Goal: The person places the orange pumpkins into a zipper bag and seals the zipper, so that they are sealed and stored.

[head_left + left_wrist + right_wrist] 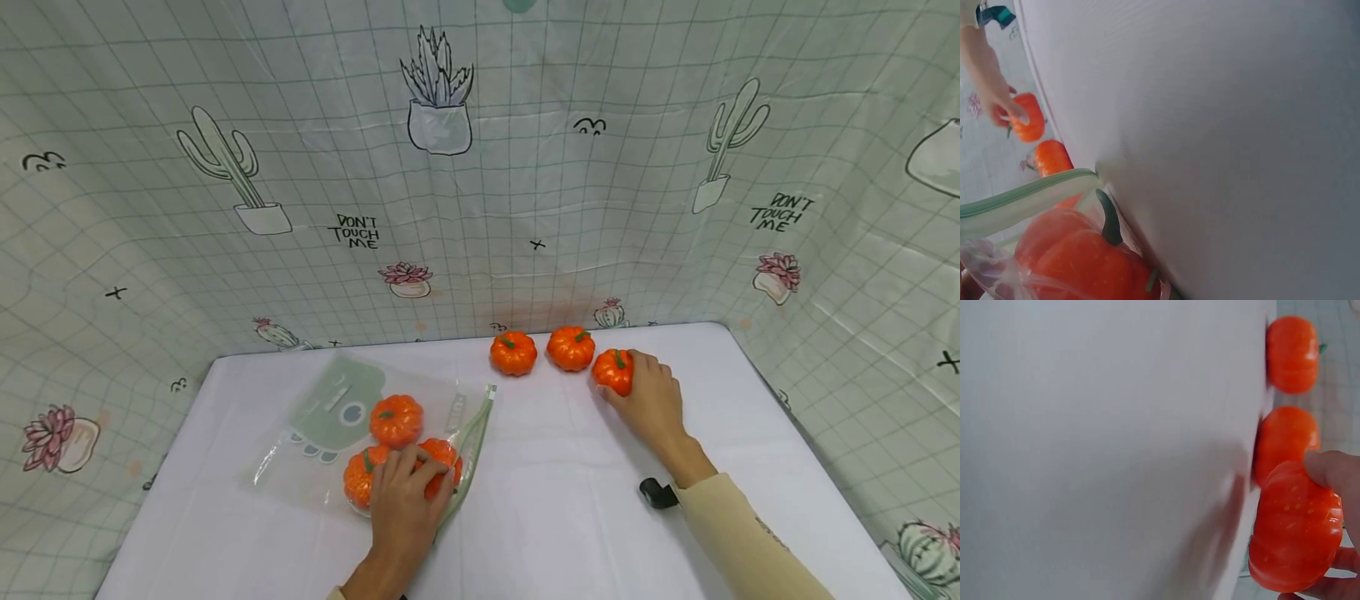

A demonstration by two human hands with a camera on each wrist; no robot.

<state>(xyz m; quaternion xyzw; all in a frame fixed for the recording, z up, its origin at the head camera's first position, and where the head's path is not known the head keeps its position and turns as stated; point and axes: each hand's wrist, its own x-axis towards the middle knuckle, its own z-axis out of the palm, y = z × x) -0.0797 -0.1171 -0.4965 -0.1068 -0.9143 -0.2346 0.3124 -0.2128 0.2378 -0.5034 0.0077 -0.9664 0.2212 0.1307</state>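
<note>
My right hand [651,406] grips a small orange toy pumpkin [612,372] with a green stem, near the back right of the table. In the right wrist view this pumpkin [1295,530] sits between thumb and fingers, with a shadow on the cloth beside it. My left hand [407,506] pinches the clear zip bag [341,408], which lies flat and has a green monster print. Pumpkins show in the bag, one [396,421] behind the hand and others partly under the fingers. The left wrist view shows the bag's green zip edge [1035,190] parted above a pumpkin [1085,256].
Two more pumpkins stand at the table's back edge, one on the left [513,353] and one [571,348] beside the gripped one. A white cloth covers the table [555,500]. A patterned curtain [480,200] encloses the back and sides. Something small and black [657,493] shows by the right wrist.
</note>
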